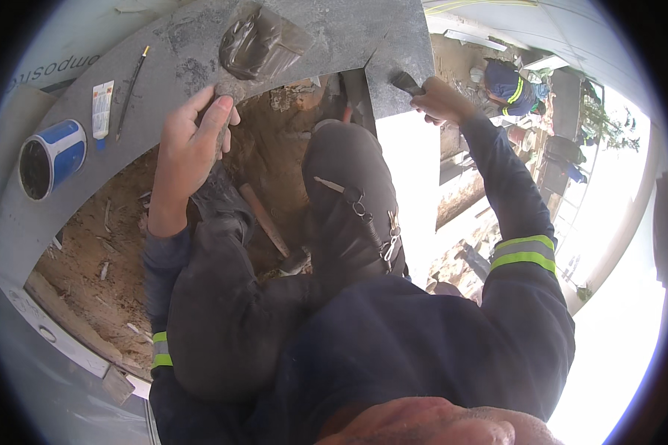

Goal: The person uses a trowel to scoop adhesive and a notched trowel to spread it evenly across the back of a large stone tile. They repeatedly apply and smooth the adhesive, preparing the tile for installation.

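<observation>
Grey slab (334, 33); blue can (68, 152), dark inside; left grip (191, 141) closed round greyish piece (230, 90), right grip (444, 102) round scraper (404, 81).

Here at the worktop's (349, 30) right edge, the right hand (439, 101) hides the dark tool's (406, 83) near end!

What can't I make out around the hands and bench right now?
In the head view:
- Handle of the dark-bladed tool: hidden by the right hand.
- Whatever the left hand grips: mostly covered by its fingers and thumb.
- Contents of the blue-and-white can: lost in its dark interior.
- Co-worker's hands: too small.
</observation>
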`<control>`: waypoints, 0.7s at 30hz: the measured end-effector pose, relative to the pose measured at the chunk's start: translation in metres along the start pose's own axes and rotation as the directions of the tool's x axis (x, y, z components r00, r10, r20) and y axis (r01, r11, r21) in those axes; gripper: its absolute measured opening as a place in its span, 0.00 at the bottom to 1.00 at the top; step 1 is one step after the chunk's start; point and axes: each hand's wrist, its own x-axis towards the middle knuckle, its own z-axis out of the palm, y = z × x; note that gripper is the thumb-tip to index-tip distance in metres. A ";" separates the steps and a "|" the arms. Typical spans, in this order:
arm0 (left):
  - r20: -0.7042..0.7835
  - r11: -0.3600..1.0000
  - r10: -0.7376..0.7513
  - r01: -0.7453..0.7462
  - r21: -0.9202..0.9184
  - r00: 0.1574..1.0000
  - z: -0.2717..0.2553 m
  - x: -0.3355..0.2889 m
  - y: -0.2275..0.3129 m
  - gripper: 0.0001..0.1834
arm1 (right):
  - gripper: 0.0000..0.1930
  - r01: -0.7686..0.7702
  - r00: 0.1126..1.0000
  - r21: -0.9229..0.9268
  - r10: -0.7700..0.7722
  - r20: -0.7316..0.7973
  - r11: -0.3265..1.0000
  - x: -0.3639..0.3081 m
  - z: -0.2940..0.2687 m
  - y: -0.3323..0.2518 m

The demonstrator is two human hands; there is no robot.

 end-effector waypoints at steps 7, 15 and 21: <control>0.042 0.993 0.103 -0.100 -0.065 0.994 -0.020 0.005 -0.004 0.18 | 0.07 -0.386 0.919 0.323 0.332 0.212 0.864 0.025 -0.077 -0.115; 0.035 0.971 0.233 -0.231 -0.055 0.972 -0.042 0.007 -0.010 0.19 | 0.04 -0.513 0.851 0.165 0.473 0.230 0.843 0.131 -0.148 -0.120; -0.042 0.963 0.269 -0.270 -0.016 0.962 -0.033 0.028 0.012 0.18 | 0.08 -0.367 0.930 0.389 0.340 0.139 0.845 0.095 -0.196 -0.033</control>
